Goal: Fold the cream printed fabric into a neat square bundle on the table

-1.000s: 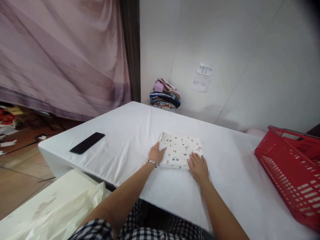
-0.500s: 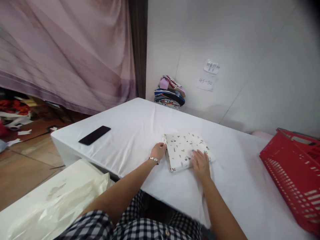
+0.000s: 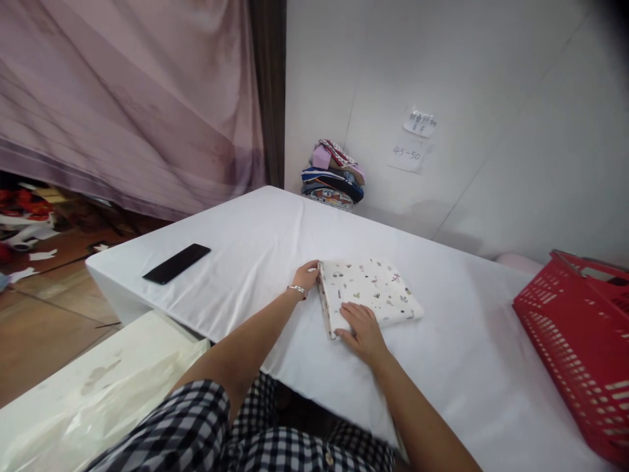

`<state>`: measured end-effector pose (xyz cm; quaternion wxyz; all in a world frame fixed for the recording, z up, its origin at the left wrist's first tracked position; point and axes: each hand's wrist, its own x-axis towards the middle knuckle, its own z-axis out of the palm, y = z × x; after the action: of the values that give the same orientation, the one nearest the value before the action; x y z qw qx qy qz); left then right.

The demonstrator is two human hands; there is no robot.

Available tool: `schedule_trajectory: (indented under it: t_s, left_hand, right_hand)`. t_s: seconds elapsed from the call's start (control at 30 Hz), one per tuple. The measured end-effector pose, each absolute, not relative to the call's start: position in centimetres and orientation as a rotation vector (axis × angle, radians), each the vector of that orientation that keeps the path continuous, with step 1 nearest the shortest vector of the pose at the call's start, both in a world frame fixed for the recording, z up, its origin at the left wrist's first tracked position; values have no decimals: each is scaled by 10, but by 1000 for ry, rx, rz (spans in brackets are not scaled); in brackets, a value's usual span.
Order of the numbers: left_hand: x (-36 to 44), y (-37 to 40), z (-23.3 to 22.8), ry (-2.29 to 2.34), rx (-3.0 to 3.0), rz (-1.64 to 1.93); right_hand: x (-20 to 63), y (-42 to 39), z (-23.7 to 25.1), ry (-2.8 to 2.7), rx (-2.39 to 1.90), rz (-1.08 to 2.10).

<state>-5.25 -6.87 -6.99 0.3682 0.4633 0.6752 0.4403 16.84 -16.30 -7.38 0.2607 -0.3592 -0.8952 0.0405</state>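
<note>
A folded white cloth with small printed figures (image 3: pixel 376 292) lies flat on the white table (image 3: pixel 255 242). My left hand (image 3: pixel 307 275), with a bracelet at the wrist, touches the cloth's far left corner with its fingertips. My right hand (image 3: pixel 361 331) lies flat on the cloth's near corner, fingers spread and pressing down. Neither hand lifts the cloth.
A black phone (image 3: pixel 175 263) lies near the table's left edge. A stack of folded clothes (image 3: pixel 334 176) sits against the wall at the back. A red plastic basket (image 3: pixel 582 341) stands at the right. A pale plastic bag (image 3: pixel 98 393) lies below left.
The cloth has turned on the table, its near corner swinging left. My right hand slid left along the near edge and my left hand moved up to the far left corner.
</note>
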Motion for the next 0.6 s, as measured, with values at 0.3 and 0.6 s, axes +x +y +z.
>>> schedule_trajectory:
  t_s: [0.3, 0.6]
  left_hand:
    - [-58, -53, -70, 1841, 1384, 1107]
    - [-57, -41, -67, 1941, 1322, 1026]
  right_hand:
    - [169, -162, -75, -2421, -931, 111]
    - [171, -161, -78, -2440, -888, 74]
